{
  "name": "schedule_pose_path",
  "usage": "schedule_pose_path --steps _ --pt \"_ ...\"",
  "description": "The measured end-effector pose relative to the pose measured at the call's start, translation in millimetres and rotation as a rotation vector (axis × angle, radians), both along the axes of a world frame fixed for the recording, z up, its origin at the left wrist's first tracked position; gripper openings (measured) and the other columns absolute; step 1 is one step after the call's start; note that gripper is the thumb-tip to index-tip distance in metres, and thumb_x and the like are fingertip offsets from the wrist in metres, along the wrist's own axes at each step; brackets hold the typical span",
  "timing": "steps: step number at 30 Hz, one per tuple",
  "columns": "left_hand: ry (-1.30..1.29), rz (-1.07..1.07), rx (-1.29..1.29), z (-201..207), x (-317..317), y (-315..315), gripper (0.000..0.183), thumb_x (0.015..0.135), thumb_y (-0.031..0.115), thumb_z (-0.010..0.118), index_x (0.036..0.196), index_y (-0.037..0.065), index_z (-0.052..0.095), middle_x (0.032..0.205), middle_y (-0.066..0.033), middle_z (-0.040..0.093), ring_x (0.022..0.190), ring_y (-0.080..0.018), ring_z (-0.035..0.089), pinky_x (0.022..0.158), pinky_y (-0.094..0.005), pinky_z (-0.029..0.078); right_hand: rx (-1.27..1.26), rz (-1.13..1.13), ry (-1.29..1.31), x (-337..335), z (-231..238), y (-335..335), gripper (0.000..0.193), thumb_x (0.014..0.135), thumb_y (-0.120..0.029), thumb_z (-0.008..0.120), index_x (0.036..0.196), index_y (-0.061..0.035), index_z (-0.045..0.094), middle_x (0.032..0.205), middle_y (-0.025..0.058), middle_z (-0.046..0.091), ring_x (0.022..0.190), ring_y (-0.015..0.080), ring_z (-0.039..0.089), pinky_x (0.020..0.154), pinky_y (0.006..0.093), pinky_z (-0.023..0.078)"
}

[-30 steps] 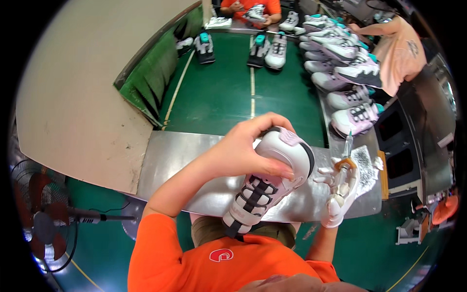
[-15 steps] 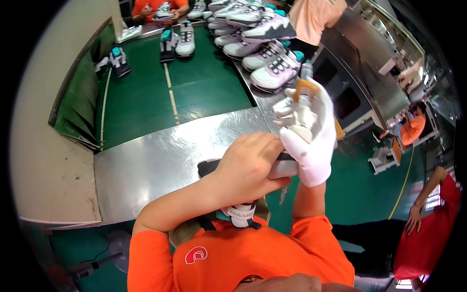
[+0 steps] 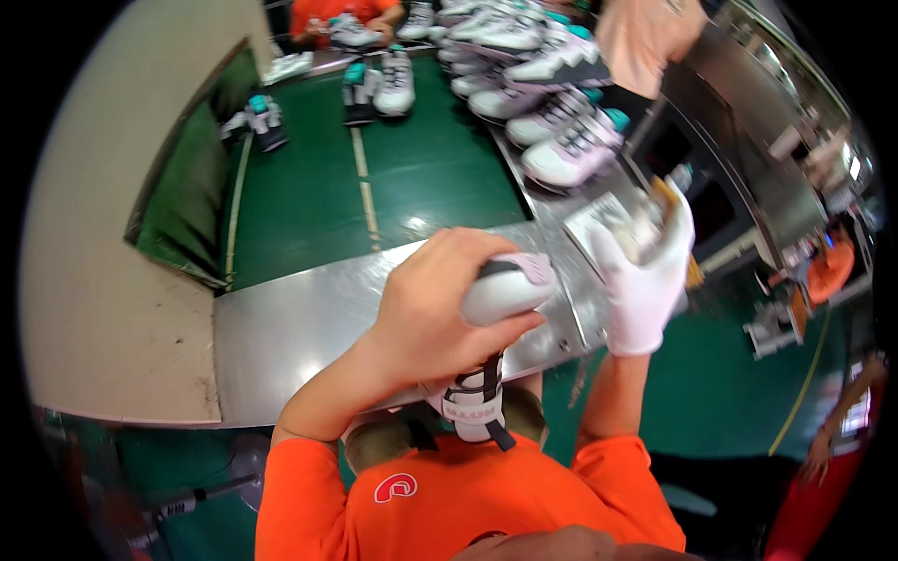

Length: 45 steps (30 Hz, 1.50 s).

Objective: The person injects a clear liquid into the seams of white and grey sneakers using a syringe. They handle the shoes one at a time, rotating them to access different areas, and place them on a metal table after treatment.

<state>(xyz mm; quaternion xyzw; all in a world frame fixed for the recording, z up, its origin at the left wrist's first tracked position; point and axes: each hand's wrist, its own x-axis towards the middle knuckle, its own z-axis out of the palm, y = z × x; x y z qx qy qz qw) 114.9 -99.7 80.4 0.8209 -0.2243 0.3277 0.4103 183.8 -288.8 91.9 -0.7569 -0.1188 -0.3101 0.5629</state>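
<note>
My bare left hand is wrapped round a white and lilac sports shoe, whose rounded grey and white end faces up. Below the hand, dark laces and a pale strap show close to my body. My right hand wears a white glove and is raised over the metal ledge, apart from the shoe. Thumb and fingers curve about a blurred whitish shape, with a yellow-orange piece by the fingertips. Blur hides whether they grip any of it.
Stacked white and lilac shoes fill the far right ledge. Several shoes stand on the green surface beyond the steel edge. A wall bounds the left. Another person in orange handles a shoe at the far end.
The shoe in my left hand has come away from my gloved right hand, its end now turned up. My right hand has moved right. The whole view has shifted.
</note>
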Motion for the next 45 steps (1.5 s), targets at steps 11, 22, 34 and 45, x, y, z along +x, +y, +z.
schedule_pose_path --steps 11,22,34,45 --pt "0.505 0.003 -0.729 -47.5 41.8 188.4 0.04 0.089 0.022 0.068 0.124 0.005 0.057 0.106 -0.0033 0.063 0.095 -0.0111 0.06 0.084 -0.0267 0.049 -0.312 -0.093 0.312 -4.0 -156.4 -34.6 0.089 0.061 -0.005 0.075 0.139 0.0062 0.035 0.132 0.0205 0.047 0.123 0.0316 0.047 0.105 0.0412 0.037" --pt "0.005 0.401 -1.018 -59.4 227.2 355.3 0.03 0.091 0.018 0.068 0.112 -0.004 0.064 0.099 -0.0065 0.066 0.084 -0.0124 0.062 0.074 -0.0279 0.051 -0.382 -0.121 0.391 4.3 -150.1 -21.1 0.097 0.063 0.003 0.077 0.145 -0.0009 0.026 0.102 0.0099 0.05 0.073 0.0133 0.048 0.066 0.0281 0.046" --pt "-0.215 1.15 -1.253 -117.1 416.2 425.1 0.045 0.079 0.018 0.074 0.106 -0.014 0.056 0.105 -0.0215 0.066 0.088 -0.029 0.066 0.076 -0.0407 0.052 0.04 -0.315 0.866 13.6 -133.0 -3.1 0.092 0.063 0.004 0.08 0.141 -0.0101 0.032 0.086 0.008 0.05 0.067 0.0129 0.046 0.06 0.0303 0.048" --pt "0.484 0.432 -1.377 -190.2 410.9 405.9 0.045 0.079 0.008 0.074 0.115 -0.012 0.054 0.112 -0.0209 0.061 0.093 -0.0325 0.066 0.064 -0.0423 0.064 0.715 -0.474 1.076 18.3 -134.7 -16.1 0.054 0.08 -0.031 0.069 0.127 -0.0216 0.044 0.087 0.0039 0.045 0.063 0.0133 0.041 0.064 0.0434 0.046"
